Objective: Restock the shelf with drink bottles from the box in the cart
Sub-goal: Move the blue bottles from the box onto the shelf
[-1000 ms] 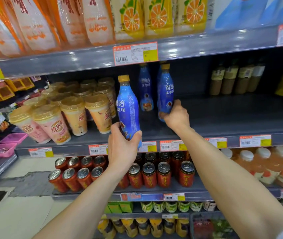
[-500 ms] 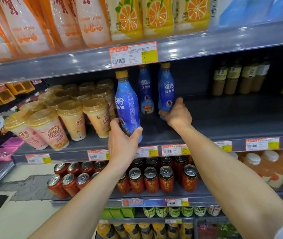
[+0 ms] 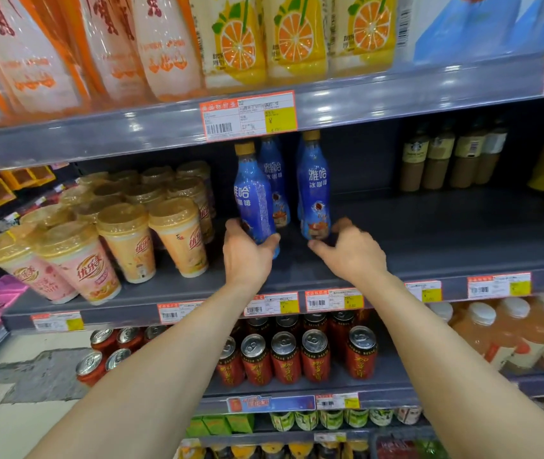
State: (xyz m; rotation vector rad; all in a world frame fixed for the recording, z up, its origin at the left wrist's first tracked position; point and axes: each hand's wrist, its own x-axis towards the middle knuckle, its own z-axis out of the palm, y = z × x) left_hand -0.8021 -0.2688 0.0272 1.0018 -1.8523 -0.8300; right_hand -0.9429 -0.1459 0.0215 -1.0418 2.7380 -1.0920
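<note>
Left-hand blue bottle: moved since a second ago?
Yes. Held by the left hand, the blue bottle went inward past the shelf edge, toward the standing bottles.

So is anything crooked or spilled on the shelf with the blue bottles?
Nothing is spilled or broken. The held blue bottle in the left hand tilts, top leaning left, label turned sideways, while the neighbouring blue bottle stands straight, label forward.

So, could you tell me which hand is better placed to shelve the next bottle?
Left: the left hand grips a blue bottle over the shelf; the right hand holds nothing.
</note>
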